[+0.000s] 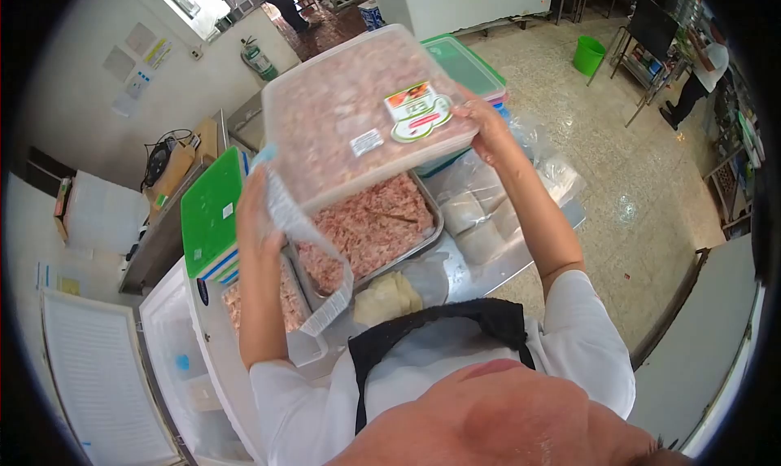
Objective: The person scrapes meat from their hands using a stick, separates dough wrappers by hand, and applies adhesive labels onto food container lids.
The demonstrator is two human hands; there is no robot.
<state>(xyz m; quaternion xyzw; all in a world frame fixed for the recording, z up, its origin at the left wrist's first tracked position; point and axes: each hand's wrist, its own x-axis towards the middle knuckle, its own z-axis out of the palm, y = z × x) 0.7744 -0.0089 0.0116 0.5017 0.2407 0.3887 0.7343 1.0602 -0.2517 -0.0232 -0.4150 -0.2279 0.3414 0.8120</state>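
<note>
A large translucent plastic container (333, 100) with pinkish contents and labels on top is held up and tilted between my two hands. My left hand (256, 210) grips its near left corner, with a long strip of clear plastic (313, 238) hanging beside it. At the right edge, my right hand (482, 128) is closed with the thumb near the printed label (421, 112). Below the container lies a metal tray (442, 228) full of minced meat (378, 222). Pale round wrappers (389, 299) are piled just in front of the tray.
Green-lidded boxes (213, 214) are stacked at the left, and another green lid (464, 65) shows behind the container. Bagged pale stacks (476, 222) lie on the right side of the table. A person (712, 67) stands far right, beyond a green bucket (589, 55).
</note>
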